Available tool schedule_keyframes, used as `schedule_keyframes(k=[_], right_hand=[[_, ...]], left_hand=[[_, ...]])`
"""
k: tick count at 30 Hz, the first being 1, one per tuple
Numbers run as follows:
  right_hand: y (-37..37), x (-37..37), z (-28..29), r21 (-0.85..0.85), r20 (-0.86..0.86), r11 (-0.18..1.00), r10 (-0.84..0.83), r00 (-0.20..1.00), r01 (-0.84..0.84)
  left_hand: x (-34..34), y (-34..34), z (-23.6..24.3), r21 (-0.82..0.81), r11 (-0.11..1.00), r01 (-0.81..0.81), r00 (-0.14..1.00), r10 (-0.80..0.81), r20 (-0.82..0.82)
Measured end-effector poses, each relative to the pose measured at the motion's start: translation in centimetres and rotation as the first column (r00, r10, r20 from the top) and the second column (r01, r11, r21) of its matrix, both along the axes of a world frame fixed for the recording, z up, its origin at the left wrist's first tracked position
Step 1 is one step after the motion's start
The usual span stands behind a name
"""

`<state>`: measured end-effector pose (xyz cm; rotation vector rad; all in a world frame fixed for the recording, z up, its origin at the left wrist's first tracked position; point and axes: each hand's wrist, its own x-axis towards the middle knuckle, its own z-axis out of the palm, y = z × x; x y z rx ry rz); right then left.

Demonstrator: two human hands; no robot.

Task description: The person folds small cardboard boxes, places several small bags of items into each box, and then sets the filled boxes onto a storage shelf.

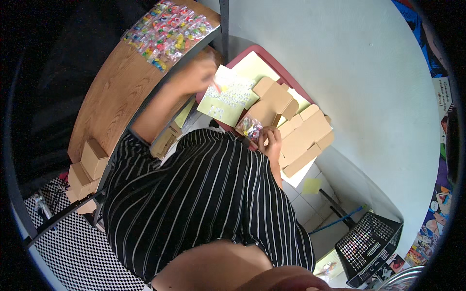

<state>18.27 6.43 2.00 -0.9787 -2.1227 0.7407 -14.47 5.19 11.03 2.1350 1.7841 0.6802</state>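
My left hand is stretched out over the near edge of the wooden table and smeared by motion. Its fingers are too blurred to read. A small pink and yellow blur shows just below it, over a pale yellow handwritten sheet. My right hand is curled against the side of an opened brown cardboard box, with its fingers wrapped on the edge. Inside the box's near end lie several small clear packets with colourful contents. Beside it rests a flattened, partly folded cardboard box.
Many colourful clear packets cover the far end of the wooden table. Small brown boxes stand at its near end. A reddish surface lies under the papers, against a pale wall. A black basket stands lower right.
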Motion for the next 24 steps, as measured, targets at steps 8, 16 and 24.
schedule_keyframes(k=[8,16,24], right_hand=[[-1.3,0.2,1.4,0.038,0.012,0.999,0.027,1.0,-0.028],[-2.2,0.6,0.5,0.008,0.032,0.999,-0.046,0.998,0.046],[-2.0,-0.2,1.1,-0.008,-0.028,0.999,-0.052,0.998,0.052]], left_hand=[[6.5,3.3,-13.3,-0.484,0.835,0.263,0.931,-0.351,-0.099],[1.7,6.1,-1.4,0.198,0.967,-0.163,0.972,0.191,-0.136],[-4.9,6.9,-1.9,0.448,0.688,-0.571,0.597,0.723,-0.348]])
